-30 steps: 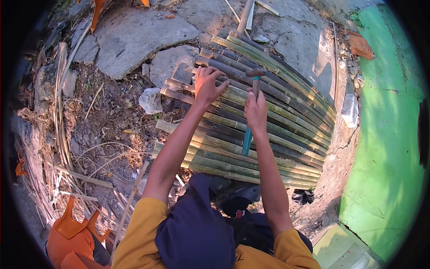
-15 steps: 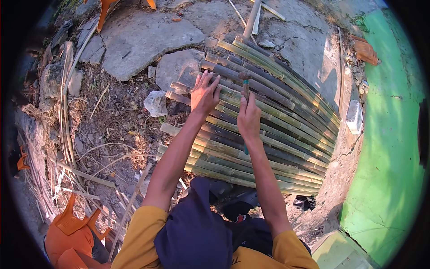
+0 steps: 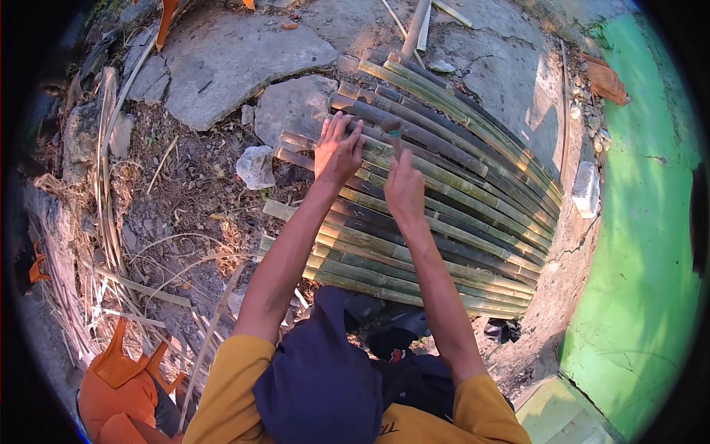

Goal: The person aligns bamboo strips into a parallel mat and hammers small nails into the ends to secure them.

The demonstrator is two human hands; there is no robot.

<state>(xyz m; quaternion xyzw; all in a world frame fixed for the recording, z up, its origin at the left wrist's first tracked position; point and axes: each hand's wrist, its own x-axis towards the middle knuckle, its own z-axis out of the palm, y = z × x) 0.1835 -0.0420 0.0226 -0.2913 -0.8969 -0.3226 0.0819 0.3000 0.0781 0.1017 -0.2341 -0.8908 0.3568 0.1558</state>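
Observation:
Split bamboo poles [image 3: 473, 214] lie side by side in a fan-shaped row, green and dark brown. My left hand [image 3: 339, 154] rests on the poles near their left ends, fingers stretched out and slightly apart over one of them. Whether anything small sits under its fingertips is hidden. My right hand [image 3: 404, 191] is closed around the handle of a hammer [image 3: 394, 132]. The hammer's head is over the poles, a little to the right of my left fingertips; whether it touches them I cannot tell.
Cracked concrete slabs [image 3: 237, 63] and a white stone [image 3: 256, 167] lie at the left. Loose bamboo strips [image 3: 107, 185] run along the far left. An orange plastic chair [image 3: 115, 396] is at the lower left. A white block [image 3: 586, 190] stands beside the green floor [image 3: 643, 244].
My right hand has shifted slightly left with the hammer, and the hammer's head has tilted toward my left hand. My left hand stays on the poles, almost unmoved.

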